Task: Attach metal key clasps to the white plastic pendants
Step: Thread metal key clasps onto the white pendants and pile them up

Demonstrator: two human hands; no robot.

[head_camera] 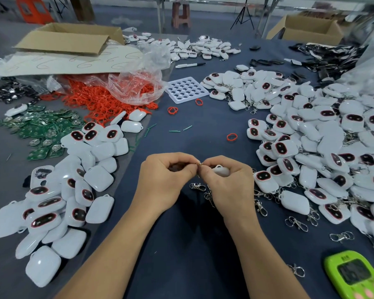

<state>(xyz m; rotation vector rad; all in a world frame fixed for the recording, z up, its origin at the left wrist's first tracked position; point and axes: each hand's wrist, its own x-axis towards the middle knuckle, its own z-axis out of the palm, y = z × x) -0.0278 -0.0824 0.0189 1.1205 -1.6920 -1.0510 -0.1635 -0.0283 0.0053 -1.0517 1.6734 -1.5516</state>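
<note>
Pendant [221, 171] sat cupped in my right hand [227, 184], held above the table [181, 244] between the two heaps. Only its white shoulder and small loop showed past the curled fingers. My left hand [164, 180] pinched the clasp [198, 164] by its ring, thumb against forefinger, and both hands met tip to tip right at that loop. Most of the clasp was hidden, so I could not tell whether the ring had entered the loop yet.

I judged the pendant light and rigid, with a glossy shell that would slide under a loose grip. It wanted holding across its broad faces, deep in the palm, with the loop end left poking out. The loop looked like thin plastic and was probably the weak spot, so I would not lever or twist against it.

The clasp seemed small, stiff and springy. I thought the best hold was on the ring beside its split, with the hook left hanging free.

Spare clasps [198, 187] lay just below my hands, some touching, and looked likely to snag one another when lifted. Bare pendants filled the left heap [73, 190], and clasped ones lay in the right heap [311, 158].
</note>
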